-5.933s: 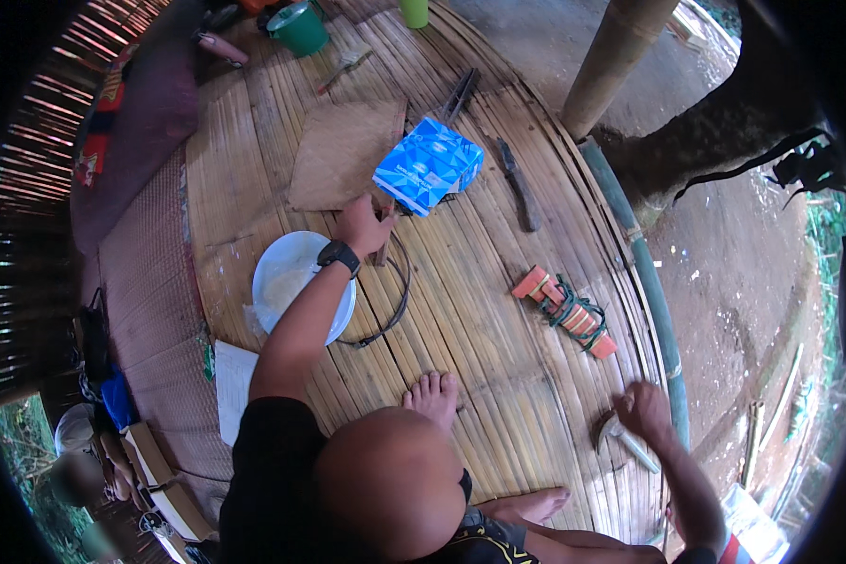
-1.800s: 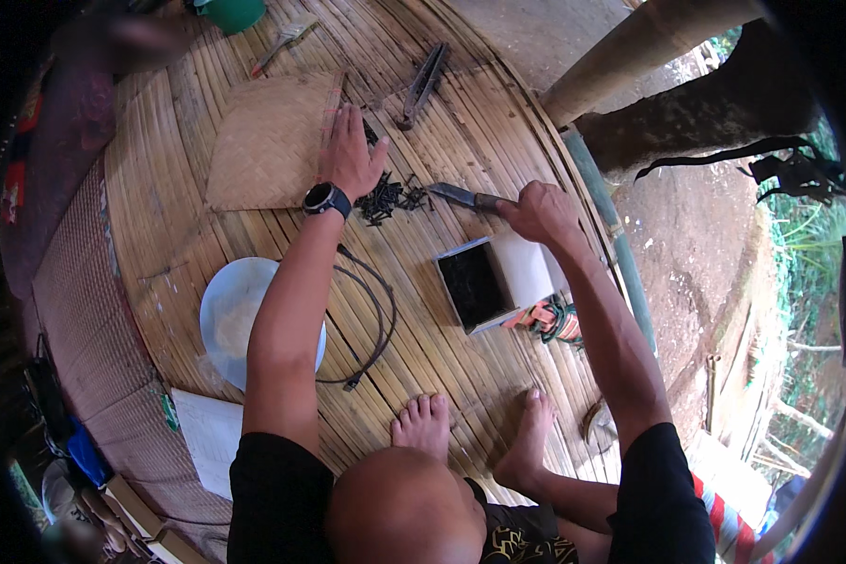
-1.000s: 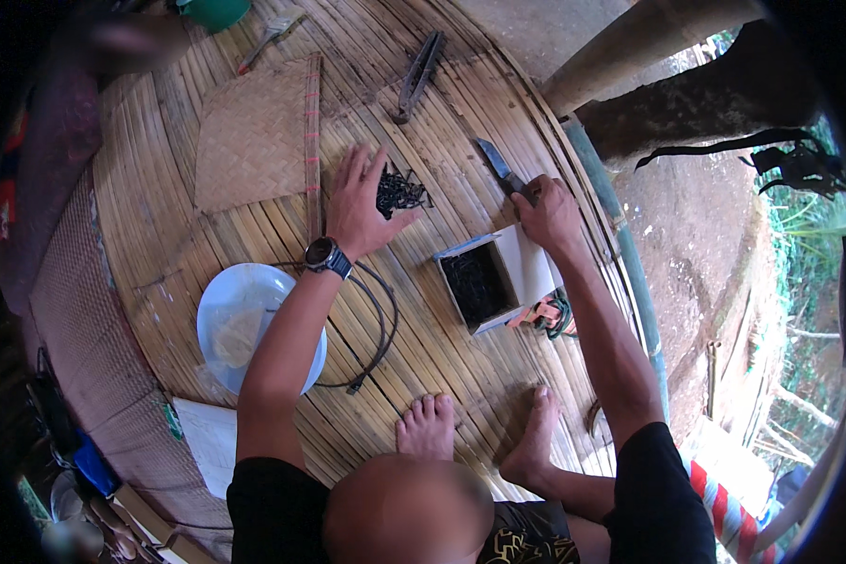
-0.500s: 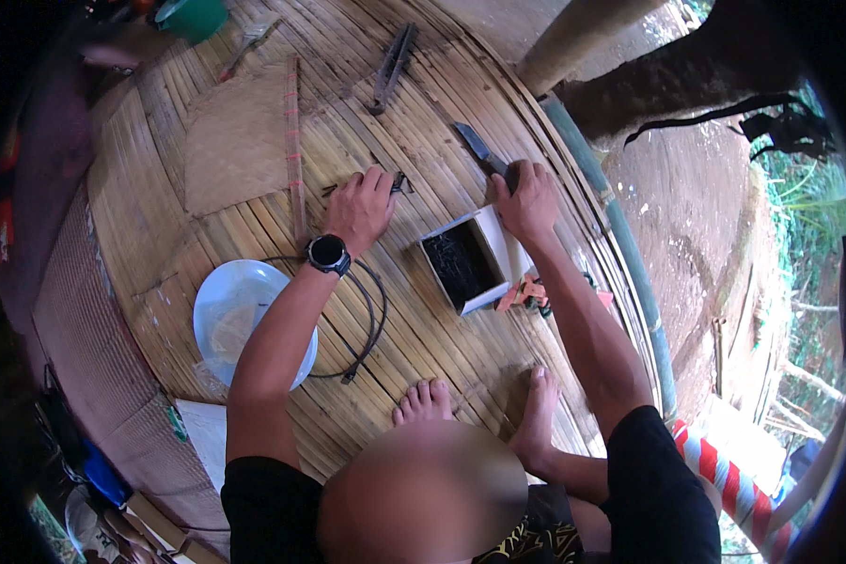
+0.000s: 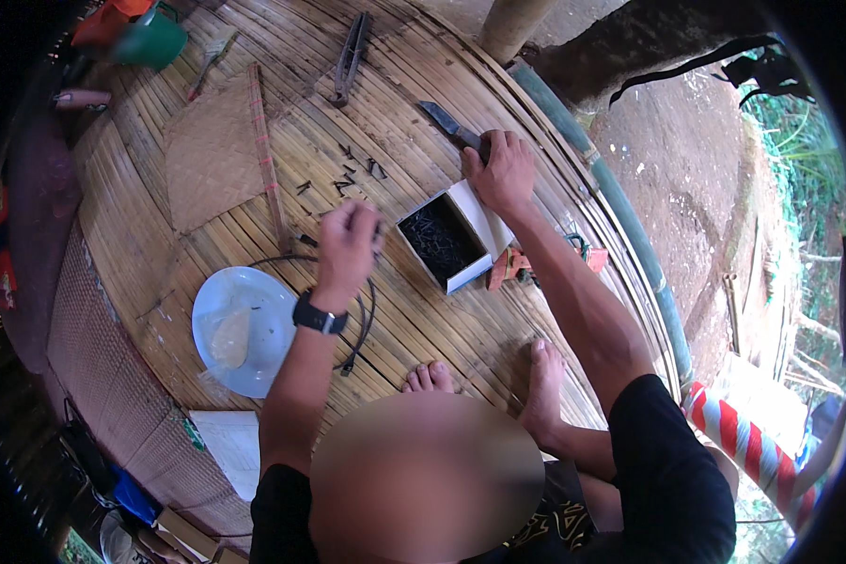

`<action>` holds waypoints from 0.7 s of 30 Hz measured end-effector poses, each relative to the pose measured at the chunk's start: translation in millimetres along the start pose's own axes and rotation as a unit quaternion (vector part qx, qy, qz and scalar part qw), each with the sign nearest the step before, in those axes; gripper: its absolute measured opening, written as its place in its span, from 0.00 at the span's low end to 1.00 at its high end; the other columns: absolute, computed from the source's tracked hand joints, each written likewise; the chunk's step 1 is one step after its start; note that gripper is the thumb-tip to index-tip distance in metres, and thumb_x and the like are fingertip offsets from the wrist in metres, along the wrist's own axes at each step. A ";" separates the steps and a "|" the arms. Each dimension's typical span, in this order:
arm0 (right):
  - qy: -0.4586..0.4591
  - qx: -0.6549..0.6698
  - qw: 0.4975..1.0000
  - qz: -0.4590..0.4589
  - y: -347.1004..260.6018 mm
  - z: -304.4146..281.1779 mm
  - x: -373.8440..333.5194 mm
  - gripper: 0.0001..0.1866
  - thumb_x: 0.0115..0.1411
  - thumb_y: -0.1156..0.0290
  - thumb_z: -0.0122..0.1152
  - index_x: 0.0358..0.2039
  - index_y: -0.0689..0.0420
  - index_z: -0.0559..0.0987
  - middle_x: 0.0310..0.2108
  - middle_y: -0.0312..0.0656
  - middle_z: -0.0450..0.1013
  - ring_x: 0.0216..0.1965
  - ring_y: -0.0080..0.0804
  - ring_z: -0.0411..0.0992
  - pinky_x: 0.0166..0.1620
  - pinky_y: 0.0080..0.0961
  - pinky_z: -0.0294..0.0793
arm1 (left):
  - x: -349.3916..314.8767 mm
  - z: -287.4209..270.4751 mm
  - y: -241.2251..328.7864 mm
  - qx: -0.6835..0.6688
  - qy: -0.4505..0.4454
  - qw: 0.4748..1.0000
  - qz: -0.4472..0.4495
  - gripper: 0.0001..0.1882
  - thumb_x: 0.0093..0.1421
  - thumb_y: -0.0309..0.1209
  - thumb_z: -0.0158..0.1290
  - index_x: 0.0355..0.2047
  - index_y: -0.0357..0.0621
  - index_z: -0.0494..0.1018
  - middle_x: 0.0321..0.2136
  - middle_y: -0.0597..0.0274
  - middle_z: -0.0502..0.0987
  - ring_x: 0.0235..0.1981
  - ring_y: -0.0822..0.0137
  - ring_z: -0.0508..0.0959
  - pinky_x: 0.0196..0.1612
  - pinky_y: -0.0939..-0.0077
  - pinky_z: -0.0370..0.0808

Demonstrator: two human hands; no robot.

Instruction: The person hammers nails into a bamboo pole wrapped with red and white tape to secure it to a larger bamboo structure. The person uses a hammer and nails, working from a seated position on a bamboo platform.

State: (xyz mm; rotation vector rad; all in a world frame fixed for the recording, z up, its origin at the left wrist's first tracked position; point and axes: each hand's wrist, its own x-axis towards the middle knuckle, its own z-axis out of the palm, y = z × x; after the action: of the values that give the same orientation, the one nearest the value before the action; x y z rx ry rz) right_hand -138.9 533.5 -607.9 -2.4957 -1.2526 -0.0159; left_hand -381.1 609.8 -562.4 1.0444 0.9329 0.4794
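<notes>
My left hand (image 5: 346, 252), a watch on its wrist, is raised over the bamboo slats with its fingers curled in. Dark bits show at its fingers, apparently small black screws, though blur hides how many. Just beyond it, several loose black screws (image 5: 346, 179) lie scattered. My right hand (image 5: 506, 174) is closed on the handle of a knife (image 5: 446, 122), whose dark blade points away to the left. Between my hands, an open white cardboard box (image 5: 467, 273) holds a mass of the same black screws. Its raised flap is beside my right wrist.
A bluish-white plate (image 5: 263, 367) with clear plastic on it and a black cable (image 5: 374, 310) lie on the left. Farther off are a woven mat piece (image 5: 211, 155), a brush (image 5: 214, 58), a dark metal tool (image 5: 350, 61) and a green container (image 5: 152, 39). Orange-red tool (image 5: 508, 268) lies beside the box.
My left hand has lifted from the pile and drawn back toward me, fingers curled, uncovering the scattered screws. My right hand stays on the knife. The whole view has shifted slightly.
</notes>
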 end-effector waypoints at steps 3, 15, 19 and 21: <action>-0.001 0.010 1.000 0.003 -3.7 0.9 0.9 0.20 0.55 0.58 0.62 0.41 0.59 0.75 0.39 0.48 0.71 0.44 0.46 0.69 0.48 0.40 0.66 | -29.0 35.2 -4.6 -0.105 -0.021 0.989 -0.106 0.12 0.64 0.34 0.49 0.26 0.41 0.69 0.19 0.68 0.70 0.16 0.78 0.67 0.17 0.85 0.62; -0.002 0.003 1.000 0.004 -1.6 3.4 -2.1 0.19 0.55 0.56 0.60 0.42 0.57 0.74 0.40 0.48 0.71 0.45 0.47 0.68 0.49 0.41 0.66 | -50.6 73.6 -20.7 -0.213 0.014 0.965 -0.155 0.14 0.65 0.36 0.45 0.24 0.44 0.67 0.18 0.66 0.68 0.13 0.75 0.64 0.14 0.80 0.58; 0.005 0.010 1.000 0.002 -1.7 2.8 -1.7 0.19 0.55 0.56 0.60 0.41 0.57 0.74 0.40 0.48 0.71 0.45 0.47 0.68 0.48 0.41 0.66 | -31.0 70.8 -19.5 -0.246 0.019 0.949 -0.195 0.12 0.66 0.38 0.44 0.31 0.43 0.67 0.23 0.63 0.72 0.17 0.72 0.67 0.16 0.77 0.62; 0.002 0.009 1.000 0.004 -0.4 3.0 -2.2 0.19 0.55 0.56 0.60 0.41 0.57 0.74 0.40 0.48 0.71 0.45 0.47 0.68 0.49 0.41 0.66 | -27.8 66.6 -19.3 -0.273 -0.009 0.940 -0.205 0.13 0.67 0.39 0.44 0.37 0.42 0.68 0.30 0.60 0.76 0.23 0.69 0.72 0.24 0.73 0.70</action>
State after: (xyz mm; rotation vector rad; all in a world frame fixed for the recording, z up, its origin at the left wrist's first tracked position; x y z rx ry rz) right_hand -141.0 533.0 -610.9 -2.4833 -1.2364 -0.0070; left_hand -342.2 546.4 -555.5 0.3361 0.8995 0.3465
